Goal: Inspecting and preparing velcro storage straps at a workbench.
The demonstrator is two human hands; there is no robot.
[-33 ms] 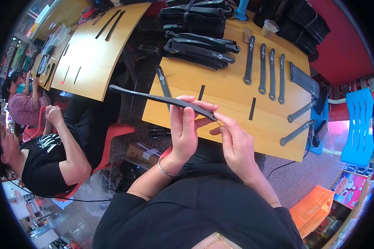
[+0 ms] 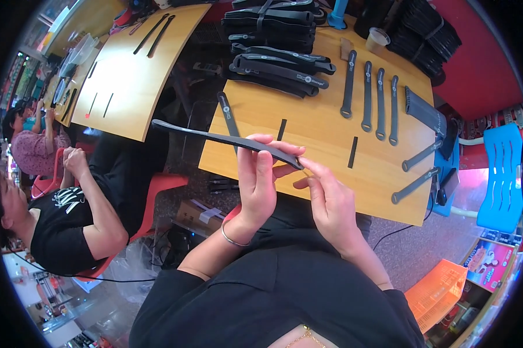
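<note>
My left hand (image 2: 257, 182) is closed on a long black strap (image 2: 215, 136), pinching it between thumb and fingers. Held edge-on above the near side of the wooden table, the strap points its far end out to the left. At its near end, the fingertips of my right hand (image 2: 331, 203) press together on the tip; a curled finger partly hides the contact. Behind my left hand lies another dark strap (image 2: 227, 113) with a pale print. Two short black strips, a left one (image 2: 282, 129) and a right one (image 2: 352, 152), rest on the table (image 2: 319, 148).
Bundled straps (image 2: 270, 29) are piled at the table's back. Several single straps (image 2: 368, 95) lie in a row at right, near a clear cup (image 2: 377, 39). A co-worker (image 2: 76, 226) sits at left beside another table (image 2: 119, 87). An orange crate (image 2: 438, 293) stands at lower right.
</note>
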